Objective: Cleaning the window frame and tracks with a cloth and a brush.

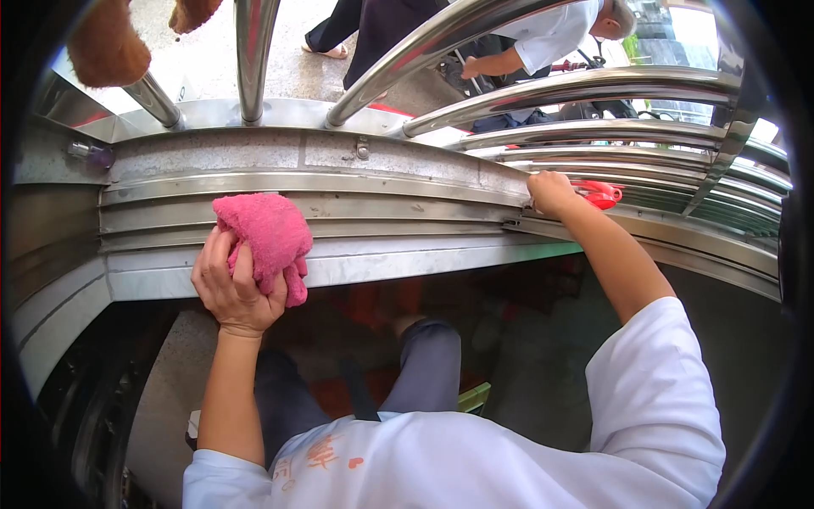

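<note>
My left hand (pixel 234 280) holds a bunched pink terry cloth (pixel 270 235) against the metal tracks of a sliding window frame (pixel 381 207). Folds of the cloth hang between the thumb and fingers. At the right, my right hand (pixel 550 193) is closed at the end of the window sash (pixel 610 226), just above the tracks. A red plastic object (pixel 598 194) sticks out behind that hand, apparently held in it. The fingers hide the rest of the object, so its kind is unclear.
Curved stainless steel bars (pixel 257 63) rise beyond the sill (pixel 241 153). Brown furry items (pixel 111 51) hang at top left. A small clear bottle-like object (pixel 90 154) rests in the left corner. Outside the bars, a person in a white shirt (pixel 553 32) bends forward, and another's dark-trousered legs (pixel 381 32) show.
</note>
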Demonstrator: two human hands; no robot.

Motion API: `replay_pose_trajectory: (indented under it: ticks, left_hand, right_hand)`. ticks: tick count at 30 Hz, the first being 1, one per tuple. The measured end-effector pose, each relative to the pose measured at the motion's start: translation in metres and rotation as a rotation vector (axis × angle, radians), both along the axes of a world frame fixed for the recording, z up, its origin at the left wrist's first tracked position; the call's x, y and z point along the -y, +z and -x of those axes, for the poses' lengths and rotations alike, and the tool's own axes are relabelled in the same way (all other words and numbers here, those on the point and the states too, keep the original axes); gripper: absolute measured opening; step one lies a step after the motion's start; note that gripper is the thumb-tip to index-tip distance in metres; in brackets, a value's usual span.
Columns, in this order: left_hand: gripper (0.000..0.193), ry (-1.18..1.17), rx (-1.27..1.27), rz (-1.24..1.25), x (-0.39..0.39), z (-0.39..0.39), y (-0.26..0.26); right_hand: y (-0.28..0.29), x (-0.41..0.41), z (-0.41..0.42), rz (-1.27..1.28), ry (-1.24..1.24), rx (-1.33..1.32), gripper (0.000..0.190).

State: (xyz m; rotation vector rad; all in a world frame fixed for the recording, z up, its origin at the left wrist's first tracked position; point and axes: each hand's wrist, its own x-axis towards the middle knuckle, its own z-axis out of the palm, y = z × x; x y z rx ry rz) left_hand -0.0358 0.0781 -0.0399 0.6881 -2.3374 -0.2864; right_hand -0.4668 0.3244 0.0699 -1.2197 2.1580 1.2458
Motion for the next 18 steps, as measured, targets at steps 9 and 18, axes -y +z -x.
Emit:
replay_pose_trajectory:
  ticks: [9,18]
  left_hand:
    - [0.05,-0.013,0.012,0.017,0.001,-0.001,-0.001]
    - [0.05,-0.02,0.01,0.029,0.001,-0.001,-0.001]
  right_hand:
    - [-0.008,-0.008,0.032,0.083,0.008,0.225,0.011]
    - [-0.002,-0.023,0.031,0.155,-0.108,0.441,0.024]
